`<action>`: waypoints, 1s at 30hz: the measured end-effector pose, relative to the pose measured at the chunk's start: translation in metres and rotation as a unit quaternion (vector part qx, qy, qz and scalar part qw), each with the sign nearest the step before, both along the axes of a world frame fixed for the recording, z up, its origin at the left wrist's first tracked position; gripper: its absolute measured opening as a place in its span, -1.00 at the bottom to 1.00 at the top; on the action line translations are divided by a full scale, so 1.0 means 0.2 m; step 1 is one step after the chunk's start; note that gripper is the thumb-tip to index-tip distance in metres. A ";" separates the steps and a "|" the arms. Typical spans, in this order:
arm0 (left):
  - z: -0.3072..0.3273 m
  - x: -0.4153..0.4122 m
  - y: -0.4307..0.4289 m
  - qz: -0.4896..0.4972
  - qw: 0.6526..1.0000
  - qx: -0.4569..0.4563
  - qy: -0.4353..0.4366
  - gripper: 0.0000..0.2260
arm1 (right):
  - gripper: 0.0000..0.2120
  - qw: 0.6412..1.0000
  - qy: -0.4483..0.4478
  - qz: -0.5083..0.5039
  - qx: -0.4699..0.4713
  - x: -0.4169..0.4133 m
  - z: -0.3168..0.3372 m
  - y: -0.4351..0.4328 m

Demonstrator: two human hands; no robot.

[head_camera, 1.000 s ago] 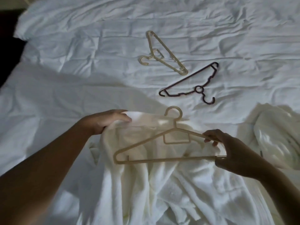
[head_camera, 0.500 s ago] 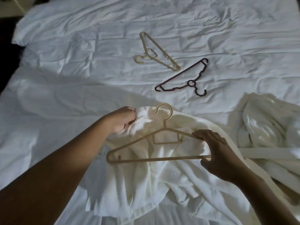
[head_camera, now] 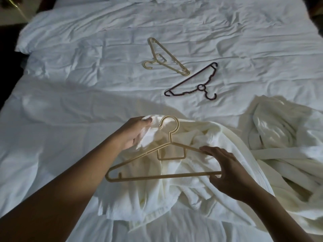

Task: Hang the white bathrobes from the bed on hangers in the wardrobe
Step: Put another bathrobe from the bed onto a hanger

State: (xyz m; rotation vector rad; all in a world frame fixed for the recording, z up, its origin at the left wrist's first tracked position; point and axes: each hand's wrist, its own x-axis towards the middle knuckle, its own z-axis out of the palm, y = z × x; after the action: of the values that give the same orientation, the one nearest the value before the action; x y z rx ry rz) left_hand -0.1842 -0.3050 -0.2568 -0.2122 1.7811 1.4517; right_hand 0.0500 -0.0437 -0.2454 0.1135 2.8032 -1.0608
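L hand (head_camera: 133,133) regripped robe (head_camera: 174,194) collar, bunching it.

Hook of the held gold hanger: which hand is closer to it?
Left. The left hand grips the bathrobe just beside the hook, on its left; the right hand holds the hanger at its other end, lower and right of the hook.
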 end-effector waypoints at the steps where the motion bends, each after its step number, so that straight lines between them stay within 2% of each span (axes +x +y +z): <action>1: 0.02 0.02 0.01 0.033 0.997 0.049 -0.046 -0.75 | -0.19 1.000 -0.008 0.000 -0.008 0.01 0.00 0.00; 4: 0.09 0.07 0.03 0.102 0.972 0.160 -0.137 -0.66 | -0.15 0.998 -0.033 -0.004 -0.051 0.05 0.01 -0.01; 7: 0.11 0.12 0.02 0.127 0.956 0.216 -0.153 -0.57 | -0.14 0.994 -0.042 -0.022 -0.101 0.08 0.02 -0.02; 17: 0.11 0.21 0.02 0.160 0.948 0.252 -0.114 -0.61 | -0.14 0.995 -0.043 -0.033 -0.080 0.12 0.04 0.01; 24: 0.13 0.27 0.04 0.020 0.970 0.233 -0.058 -0.58 | -0.15 0.996 -0.040 -0.020 -0.077 0.11 0.04 0.01; 30: 0.18 0.29 0.08 -0.020 0.979 0.203 -0.001 -0.54 | -0.16 0.998 -0.016 0.012 -0.067 0.10 0.03 -0.07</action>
State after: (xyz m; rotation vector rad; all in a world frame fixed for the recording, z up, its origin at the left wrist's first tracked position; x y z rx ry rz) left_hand -0.1262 -0.2893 -0.2214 0.0330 1.4381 1.7446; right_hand 0.0703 -0.0583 -0.2399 0.0826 2.6882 -1.2260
